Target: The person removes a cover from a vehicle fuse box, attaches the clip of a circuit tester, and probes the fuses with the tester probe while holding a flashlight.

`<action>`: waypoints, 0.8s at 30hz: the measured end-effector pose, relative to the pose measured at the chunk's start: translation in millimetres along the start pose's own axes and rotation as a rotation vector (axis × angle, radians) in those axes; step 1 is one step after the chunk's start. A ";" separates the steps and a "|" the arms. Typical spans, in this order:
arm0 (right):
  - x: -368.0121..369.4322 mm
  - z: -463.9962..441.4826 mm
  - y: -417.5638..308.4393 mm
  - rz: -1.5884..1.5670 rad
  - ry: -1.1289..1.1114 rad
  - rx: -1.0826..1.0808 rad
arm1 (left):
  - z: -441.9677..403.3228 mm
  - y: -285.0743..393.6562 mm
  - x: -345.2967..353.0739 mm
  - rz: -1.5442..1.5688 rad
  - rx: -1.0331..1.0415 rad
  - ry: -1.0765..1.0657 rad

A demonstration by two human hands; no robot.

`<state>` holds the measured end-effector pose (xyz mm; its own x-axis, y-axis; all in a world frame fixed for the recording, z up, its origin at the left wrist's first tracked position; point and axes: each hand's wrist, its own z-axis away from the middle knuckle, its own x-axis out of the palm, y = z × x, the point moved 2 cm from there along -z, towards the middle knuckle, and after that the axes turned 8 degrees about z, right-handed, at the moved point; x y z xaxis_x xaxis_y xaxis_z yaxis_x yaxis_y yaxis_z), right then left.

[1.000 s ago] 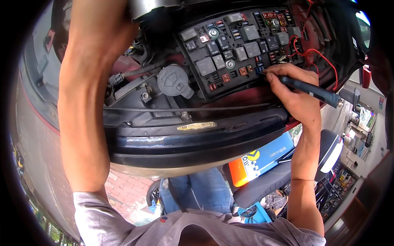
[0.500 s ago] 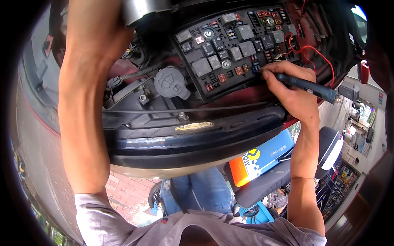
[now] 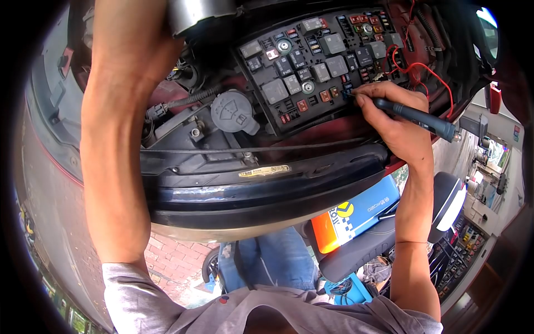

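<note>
My right hand is closed round a dark pen-like probe. Its thin tip reaches the blue fuses at the lower right edge of the black fuse box; whether it touches one cannot be told. Grey and black relays and small coloured fuses fill the box. My left forearm stretches up over the engine bay, and the left hand's fingers are cut off by the top edge, near a shiny metal cylinder.
A red wire loops right of the fuse box. The washer cap lies to its left. Below the black front panel, a blue and orange box rests on a black seat.
The engine bay and fuse box have shifted slightly left in view since a second ago. My right hand keeps its grip on the probe, with the tip still at the blue fuses.
</note>
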<state>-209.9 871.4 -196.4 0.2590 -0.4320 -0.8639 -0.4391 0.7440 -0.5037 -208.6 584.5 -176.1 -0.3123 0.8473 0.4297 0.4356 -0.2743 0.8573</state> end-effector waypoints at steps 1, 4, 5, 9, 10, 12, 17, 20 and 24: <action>0.1 -0.2 -0.1 0.002 0.001 0.000 | 0.0 -0.3 0.0 -0.012 0.008 -0.002; -0.4 -0.2 -1.1 0.019 -0.005 0.021 | -2.4 1.8 -1.1 0.008 -0.028 0.008; -0.7 -0.2 -1.5 0.026 -0.007 0.031 | -3.4 2.9 -1.0 0.014 -0.049 0.012; -1.1 -1.5 0.7 0.002 0.010 -0.049 | -8.8 13.7 4.8 0.012 -0.151 0.068; -0.2 -1.4 1.0 0.003 0.019 -0.047 | -10.4 17.4 7.3 0.013 -0.182 0.093; -0.9 -1.1 -2.2 -0.015 0.021 -0.029 | -11.3 13.6 6.3 0.049 -0.196 0.117; -3.8 -2.3 -3.0 -0.014 -0.014 -0.045 | -27.7 -7.2 -40.7 0.247 -0.309 -0.159; -6.1 -0.6 -2.3 -0.024 -0.015 -0.036 | -27.4 -4.4 -37.9 0.262 -0.258 -0.175; -9.5 -1.9 -7.7 -0.068 -0.022 0.018 | -31.5 8.5 -44.3 0.264 -0.155 -0.060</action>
<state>-210.5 868.8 -184.3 0.3070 -0.4707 -0.8271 -0.4043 0.7223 -0.5611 -217.7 530.2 -178.9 -0.1535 0.7614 0.6299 0.3595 -0.5507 0.7533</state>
